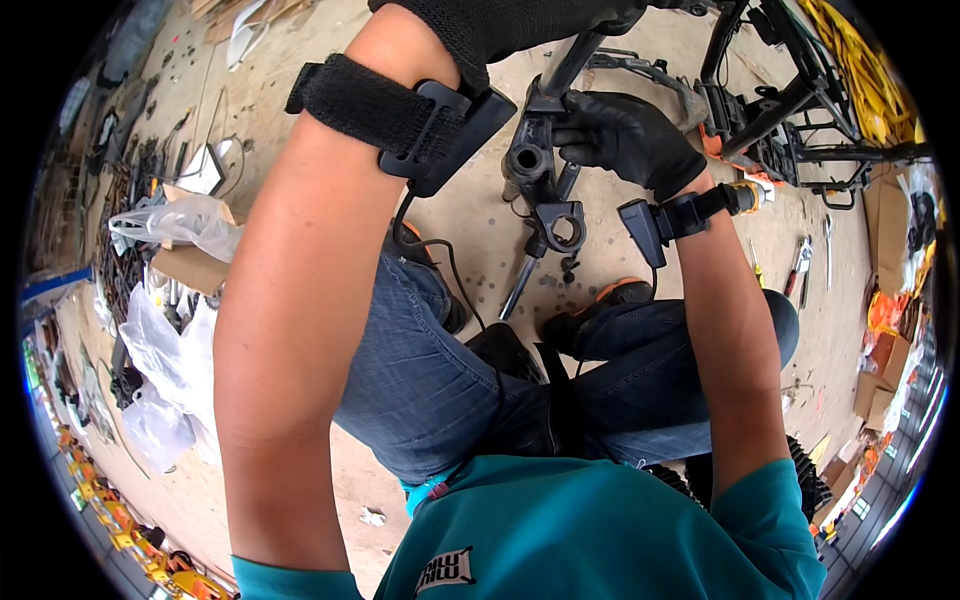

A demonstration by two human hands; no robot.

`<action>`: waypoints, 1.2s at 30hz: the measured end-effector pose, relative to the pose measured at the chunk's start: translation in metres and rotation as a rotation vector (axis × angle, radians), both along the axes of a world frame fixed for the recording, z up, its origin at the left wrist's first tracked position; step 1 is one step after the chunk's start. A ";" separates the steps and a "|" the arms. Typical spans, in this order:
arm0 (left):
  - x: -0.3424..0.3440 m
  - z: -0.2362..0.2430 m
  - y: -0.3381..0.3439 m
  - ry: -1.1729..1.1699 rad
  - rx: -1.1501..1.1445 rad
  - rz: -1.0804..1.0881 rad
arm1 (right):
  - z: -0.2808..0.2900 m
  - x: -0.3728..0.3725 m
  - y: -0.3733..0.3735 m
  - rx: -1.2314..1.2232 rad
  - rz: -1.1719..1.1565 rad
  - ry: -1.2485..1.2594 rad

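Note:
My left hand [510, 28], in a black glove, is at the top edge, its partly visible fingers curled over an upright black tube [566, 62]. My right hand [630, 140], also gloved, has its fingers curled against the side of the black metal assembly [532, 135] that continues down from the tube. This assembly has a round bore, a lower ring clamp [562, 230] and a bare rod [516, 285] pointing down. Black devices are strapped on both wrists. My bent, jeans-clad legs are beneath it.
A black metal frame [780, 105] stands upper right beside yellow parts [850, 50]. A power drill [744, 197] and hand tools [800, 265] lie on the concrete floor [450, 195] at right. Plastic bags [165, 365], cardboard [190, 268] and scattered metal parts are on the left; more cardboard [885, 225] is far right.

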State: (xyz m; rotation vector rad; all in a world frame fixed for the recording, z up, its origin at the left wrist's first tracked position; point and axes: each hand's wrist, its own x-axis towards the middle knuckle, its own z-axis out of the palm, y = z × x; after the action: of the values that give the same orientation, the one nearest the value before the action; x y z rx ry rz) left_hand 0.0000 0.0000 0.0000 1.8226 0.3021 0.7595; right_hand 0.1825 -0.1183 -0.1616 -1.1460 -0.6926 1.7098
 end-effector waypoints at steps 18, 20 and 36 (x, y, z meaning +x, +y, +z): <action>-0.003 0.001 0.001 -0.070 -0.090 -0.064 | 0.010 -0.022 -0.004 -0.002 -0.170 -0.053; 0.002 0.003 -0.001 0.012 -0.091 -0.011 | 0.001 -0.017 -0.004 -0.013 -0.163 -0.029; -0.003 0.005 0.006 0.039 -0.024 -0.078 | -0.007 -0.016 -0.010 0.067 -0.118 -0.041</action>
State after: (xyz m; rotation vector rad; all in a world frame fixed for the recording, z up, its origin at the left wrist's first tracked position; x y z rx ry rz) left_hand -0.0032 0.0058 0.0050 1.8176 0.2626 0.6637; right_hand 0.1666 -0.1280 -0.1682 -1.1552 -0.6894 1.5569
